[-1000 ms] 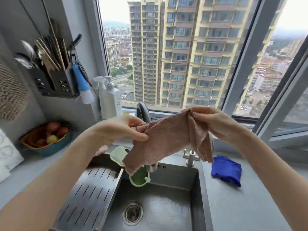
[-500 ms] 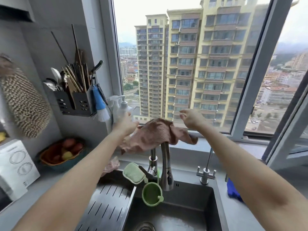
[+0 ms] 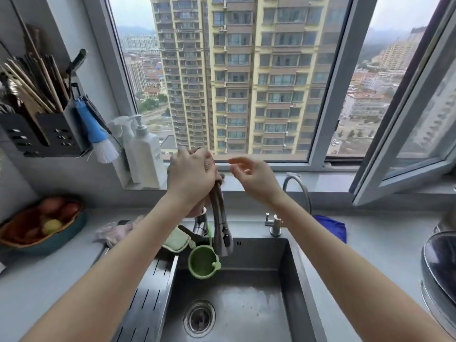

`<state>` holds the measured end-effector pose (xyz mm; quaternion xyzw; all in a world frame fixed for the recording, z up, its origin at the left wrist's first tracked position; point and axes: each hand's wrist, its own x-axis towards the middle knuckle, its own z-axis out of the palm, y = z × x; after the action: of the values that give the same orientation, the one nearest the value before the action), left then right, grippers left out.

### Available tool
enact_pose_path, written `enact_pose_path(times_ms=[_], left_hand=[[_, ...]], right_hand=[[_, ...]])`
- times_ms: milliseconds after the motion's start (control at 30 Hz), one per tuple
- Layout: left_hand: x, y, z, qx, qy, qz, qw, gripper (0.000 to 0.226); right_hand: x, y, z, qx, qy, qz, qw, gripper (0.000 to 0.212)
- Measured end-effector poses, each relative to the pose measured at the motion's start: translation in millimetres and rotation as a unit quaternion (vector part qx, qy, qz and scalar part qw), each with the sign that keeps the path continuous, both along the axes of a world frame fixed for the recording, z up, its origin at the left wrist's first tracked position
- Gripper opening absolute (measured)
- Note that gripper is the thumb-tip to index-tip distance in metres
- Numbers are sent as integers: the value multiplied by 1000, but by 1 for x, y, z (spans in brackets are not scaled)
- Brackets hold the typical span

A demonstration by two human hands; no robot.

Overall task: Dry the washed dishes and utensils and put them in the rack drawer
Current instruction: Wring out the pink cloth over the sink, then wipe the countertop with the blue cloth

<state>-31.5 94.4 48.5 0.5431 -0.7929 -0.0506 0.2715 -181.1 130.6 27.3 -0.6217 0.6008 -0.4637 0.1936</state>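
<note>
Pink cloth draped on tap; left hand fingers curled over it, apparently gripping. Right hand beside, fingers loosely spread, holding nothing.

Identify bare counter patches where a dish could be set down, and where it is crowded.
Bare: left counter between fruit bowl and drainboard; right counter between sink, blue cloth and metal lid. Crowded: around the faucet, with sponge, green cup, glove, left hand gripping the pink cloth, right hand.
</note>
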Motion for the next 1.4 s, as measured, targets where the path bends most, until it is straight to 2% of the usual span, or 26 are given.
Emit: enact_pose_path(times_ms=[67, 133, 167, 200, 267, 300, 333, 400, 467, 567, 700, 800, 867, 933, 1000, 1067, 1133, 1167, 1233, 1300, 1367, 1400], left_hand=[[-8, 24, 11, -49, 44, -56, 996, 30], [-28, 47, 9, -51, 97, -153, 982, 23], [-38, 57, 4, -34, 109, -198, 974, 20], [-49, 67, -4, -8, 116, -235, 965, 19], [-70, 83, -26, 41, 114, -282, 952, 16], [-78, 87, -40, 60, 109, -290, 949, 15], [-86, 88, -54, 78, 103, -290, 948, 14], [-102, 85, -82, 116, 91, -271, 951, 14], [-119, 80, -105, 152, 68, -259, 951, 14], [-145, 67, -132, 205, 58, -231, 949, 14], [-165, 49, -171, 261, 54, -176, 948, 13], [-168, 43, -200, 292, 44, -134, 946, 11], [-169, 42, -215, 315, 41, -111, 942, 11], [-170, 41, -226, 329, 35, -98, 939, 11], [-173, 41, -233, 337, 31, -96, 936, 12], [-177, 41, -237, 351, 30, -97, 931, 12], [-181, 40, -239, 359, 32, -97, 928, 12], [-184, 38, -241, 362, 34, -97, 927, 12], [-189, 36, -244, 369, 36, -98, 923, 12], [-196, 34, -248, 377, 36, -100, 920, 12], [-202, 32, -251, 382, 34, -100, 918, 13], [-204, 31, -253, 386, 34, -97, 917, 13]], right_hand=[[-25, 34, -2, 1, -128, 6, 992, 16], [-54, 72, -23, 54, -290, 21, 955, 13], [-67, 85, -44, 100, -328, 11, 939, 14], [-79, 94, -71, 167, -306, -24, 937, 17], [-102, 104, -138, 322, -67, -117, 937, 23], [-113, 110, -167, 348, 58, -180, 918, 23], [-124, 115, -187, 342, 95, -236, 905, 25], [-153, 119, -209, 300, 60, -321, 896, 26], [-183, 115, -220, 283, 64, -362, 886, 29], [-227, 90, -234, 289, 87, -352, 886, 43], [-272, 33, -251, 348, 131, -315, 873, 59], [-287, -6, -266, 412, 150, -341, 832, 77], [-294, -20, -275, 435, 89, -417, 793, 85], [-297, -24, -278, 432, -15, -454, 779, 78], [-298, -22, -279, 408, -115, -418, 803, 50], [-300, -11, -270, 371, -140, -385, 834, 26], [-313, 7, -252, 308, -73, -400, 860, 19], [-322, 17, -240, 267, -4, -431, 862, 23], [-344, 38, -221, 217, 160, -478, 836, 36], [-365, 53, -215, 282, 263, -446, 807, 55], [-377, 62, -221, 378, 303, -377, 789, 64], [-381, 65, -228, 397, 312, -355, 787, 64]])
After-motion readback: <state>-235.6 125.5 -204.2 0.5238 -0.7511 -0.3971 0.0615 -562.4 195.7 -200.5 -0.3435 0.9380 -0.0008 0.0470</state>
